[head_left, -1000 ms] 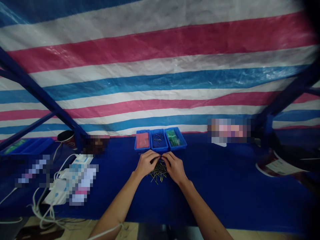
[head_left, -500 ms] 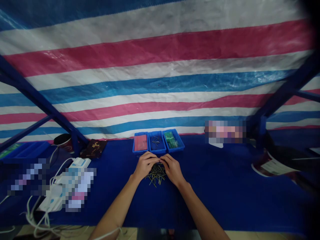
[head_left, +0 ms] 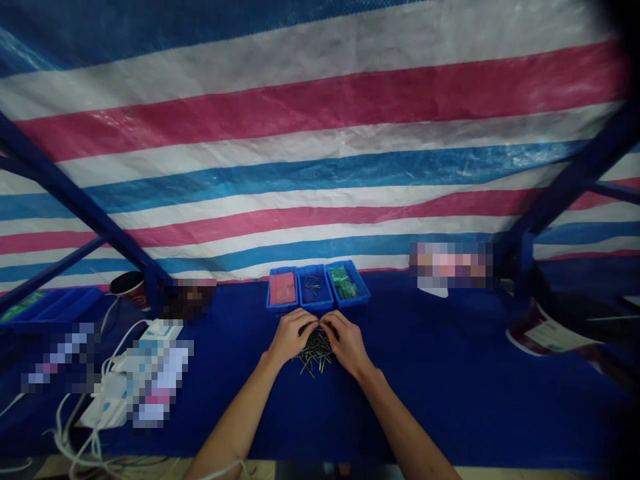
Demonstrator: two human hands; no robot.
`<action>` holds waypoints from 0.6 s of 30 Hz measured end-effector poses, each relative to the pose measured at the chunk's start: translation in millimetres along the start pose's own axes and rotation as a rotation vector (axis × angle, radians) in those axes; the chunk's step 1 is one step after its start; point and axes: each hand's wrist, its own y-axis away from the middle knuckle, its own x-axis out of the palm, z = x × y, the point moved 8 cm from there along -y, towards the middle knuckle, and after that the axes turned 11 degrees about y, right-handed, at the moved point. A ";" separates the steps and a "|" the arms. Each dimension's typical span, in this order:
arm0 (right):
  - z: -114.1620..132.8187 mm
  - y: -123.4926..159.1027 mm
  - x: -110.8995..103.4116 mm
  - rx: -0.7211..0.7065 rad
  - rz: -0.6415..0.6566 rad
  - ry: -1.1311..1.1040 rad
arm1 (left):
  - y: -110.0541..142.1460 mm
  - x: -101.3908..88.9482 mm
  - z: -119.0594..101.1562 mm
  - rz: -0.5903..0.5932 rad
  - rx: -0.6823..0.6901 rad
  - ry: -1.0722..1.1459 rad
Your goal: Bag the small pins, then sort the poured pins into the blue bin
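Pins (head_left: pixel 315 355) lie in one loose heap on the dark blue cloth (head_left: pixel 450 393), between the person's two hands and just toward the body from where the fingertips meet. They are too many and too crossed to count and share no single long axis: each thin shank points its own way. The left hand (head_left: pixel 289 338) and the right hand (head_left: pixel 346 345) flank the heap, two hands and about equally near it, the left perhaps a shade closer. Both are curled inward rather than spread, their fingertips (head_left: pixel 314 324) brought together over the heap's far edge. Whether those fingertips pinch a pin is hidden from this view. Beyond them stand three blue plastic bins (head_left: pixel 315 309), side by side: the left one holds a flat pink packet (head_left: pixel 283 288), the middle one a small scatter of loose pins (head_left: pixel 313 285), the right one green circuit boards (head_left: pixel 343 282), their number unclear. Well off to the left are one paper cup (head_left: pixel 127 287), one blue tray (head_left: pixel 55 310) and white cables (head_left: pixel 75 433), among several pixelated objects. A striped tarpaulin (head_left: pixel 320 133) hangs behind everything.
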 end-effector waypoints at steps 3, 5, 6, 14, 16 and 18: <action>0.9 0.0 0.3 -0.006 0.013 0.022 | -0.2 0.9 -0.5 0.013 0.001 -0.006; 1.2 -0.2 0.1 -0.002 0.020 0.050 | -0.3 1.3 -0.7 0.017 0.000 -0.014; 1.6 -0.2 -0.1 -0.001 0.021 0.064 | -0.4 1.4 -0.8 0.018 0.000 -0.016; 1.4 -0.5 0.5 0.007 0.019 0.174 | 0.4 2.8 2.7 0.016 -0.005 -0.019; -0.9 -0.6 0.4 0.027 0.015 0.206 | 1.0 2.8 3.9 0.012 -0.008 -0.008; -1.7 -0.8 -0.4 0.038 0.013 0.197 | 1.4 1.9 5.5 0.001 -0.021 0.002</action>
